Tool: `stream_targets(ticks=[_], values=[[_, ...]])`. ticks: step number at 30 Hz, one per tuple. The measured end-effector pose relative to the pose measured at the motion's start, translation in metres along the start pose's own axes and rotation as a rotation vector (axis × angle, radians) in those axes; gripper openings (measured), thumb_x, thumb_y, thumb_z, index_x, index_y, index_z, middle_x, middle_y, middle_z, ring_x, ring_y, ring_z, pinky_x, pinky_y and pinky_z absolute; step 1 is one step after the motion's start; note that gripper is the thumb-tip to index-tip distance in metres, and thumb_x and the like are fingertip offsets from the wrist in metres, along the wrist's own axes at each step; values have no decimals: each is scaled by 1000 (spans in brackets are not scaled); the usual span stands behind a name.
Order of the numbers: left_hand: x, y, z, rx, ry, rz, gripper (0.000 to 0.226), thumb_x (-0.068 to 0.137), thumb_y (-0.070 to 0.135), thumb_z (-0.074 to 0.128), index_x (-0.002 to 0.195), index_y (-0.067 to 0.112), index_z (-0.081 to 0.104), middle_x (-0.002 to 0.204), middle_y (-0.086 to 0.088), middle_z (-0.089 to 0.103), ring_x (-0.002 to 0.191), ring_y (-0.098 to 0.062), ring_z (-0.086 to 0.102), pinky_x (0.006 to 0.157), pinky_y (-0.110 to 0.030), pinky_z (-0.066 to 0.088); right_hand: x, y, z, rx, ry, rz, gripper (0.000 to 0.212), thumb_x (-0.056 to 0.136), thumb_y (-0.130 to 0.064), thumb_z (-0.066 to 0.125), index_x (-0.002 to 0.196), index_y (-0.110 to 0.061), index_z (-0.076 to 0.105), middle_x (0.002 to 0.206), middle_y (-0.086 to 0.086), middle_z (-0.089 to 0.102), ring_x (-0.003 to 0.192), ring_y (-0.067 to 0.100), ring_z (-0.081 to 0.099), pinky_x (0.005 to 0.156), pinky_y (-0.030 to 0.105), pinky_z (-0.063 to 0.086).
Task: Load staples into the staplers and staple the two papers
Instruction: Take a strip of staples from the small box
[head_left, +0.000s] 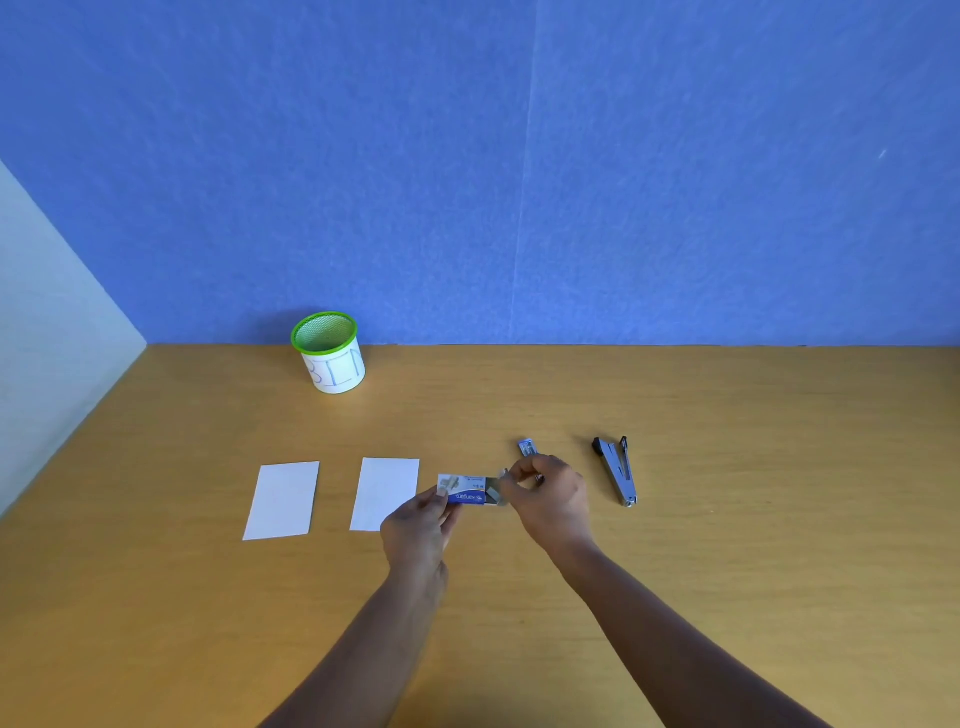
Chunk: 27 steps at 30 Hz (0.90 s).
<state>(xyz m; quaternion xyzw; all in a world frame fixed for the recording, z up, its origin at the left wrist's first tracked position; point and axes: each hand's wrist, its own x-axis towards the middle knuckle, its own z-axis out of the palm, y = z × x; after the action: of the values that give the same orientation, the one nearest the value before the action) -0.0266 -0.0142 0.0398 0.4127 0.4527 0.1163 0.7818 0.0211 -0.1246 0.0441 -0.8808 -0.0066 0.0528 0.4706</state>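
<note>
- Far left we see a green mesh bin (329, 353) wrapped in white paper, standing against the blue wall (519, 156).
- On the wooden desk (727, 571) lie two white papers, the left paper (282, 500) and the right paper (385, 493), flat, apart, light and floppy.
- Our left hand (418, 525) pinches the blue staple box (466, 490) by its near-left end, fingers closed on it.
- Our right hand (545, 493) pinches a grey staple strip (500, 491) at the box's open right end; we judge it brittle, best held by its sides.
- Just beyond lies a small blue stapler (527, 448).
- Right, a grey stapler (618, 470) lies hinged open, rigid metal.
</note>
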Motion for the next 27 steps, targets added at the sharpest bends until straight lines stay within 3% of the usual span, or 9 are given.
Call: stream_targets(ticks=[2, 6, 10, 13, 15, 19, 24, 27], values=[[0, 0, 0, -1, 1, -8, 24, 89, -4, 55, 111, -13, 57, 99, -21, 60, 93, -26, 60, 86, -32, 48, 0, -1, -2, 68, -5, 9, 9, 80, -21, 65, 74, -15, 62, 69, -8, 59, 60, 4, 50, 48, 9, 33], [0, -1, -1, 6, 4, -19, 25, 89, -4, 55, 112, -13, 56, 99, -21, 60, 93, -26, 59, 87, -32, 48, 0, -2, -1, 150, -29, 8, 16, 79, -16, 66, 67, -19, 56, 64, -9, 62, 59, 3, 57, 46, 6, 39], [1, -2, -2, 13, 10, -22, 24, 89, -4, 56, 111, -13, 57, 97, -19, 61, 86, -23, 61, 85, -31, 48, -1, 1, 1, 186, -72, -10, 21, 80, -11, 68, 70, -23, 54, 72, -2, 65, 71, 11, 64, 59, 17, 49], [3, -3, -3, 18, -4, -18, 24, 89, -2, 56, 110, -12, 57, 98, -18, 62, 82, -21, 61, 85, -31, 48, 0, 3, 1, 191, -111, -11, 12, 81, -7, 66, 84, -19, 64, 76, -3, 65, 76, 12, 65, 71, 24, 55], [4, -4, -3, 16, -6, -17, 24, 89, -1, 56, 110, -12, 57, 98, -18, 62, 80, -20, 62, 85, -31, 48, 1, 5, 1, 154, -124, -28, 20, 83, -7, 64, 101, -13, 69, 80, 0, 67, 77, 11, 64, 75, 23, 54], [5, -4, -3, 11, -9, -23, 23, 89, -2, 56, 110, -12, 57, 98, -19, 62, 88, -23, 61, 86, -31, 48, 0, 6, 1, 78, -131, -63, 23, 85, -8, 63, 106, -14, 70, 83, 0, 69, 74, 6, 63, 66, 12, 50], [7, -5, -4, 14, -8, -32, 20, 88, -2, 56, 107, -10, 58, 95, -19, 62, 85, -23, 62, 85, -31, 48, -1, 6, -2, -15, -130, -127, 23, 83, -9, 66, 106, -11, 70, 89, 7, 73, 70, 5, 61, 62, 4, 45], [8, -6, -4, 13, -8, -39, 18, 88, -3, 57, 104, -10, 59, 92, -18, 63, 82, -23, 62, 84, -30, 49, 1, 2, -4, -88, -140, -172, 24, 81, -13, 69, 105, -9, 70, 85, 10, 73, 68, 11, 62, 62, 9, 47]])
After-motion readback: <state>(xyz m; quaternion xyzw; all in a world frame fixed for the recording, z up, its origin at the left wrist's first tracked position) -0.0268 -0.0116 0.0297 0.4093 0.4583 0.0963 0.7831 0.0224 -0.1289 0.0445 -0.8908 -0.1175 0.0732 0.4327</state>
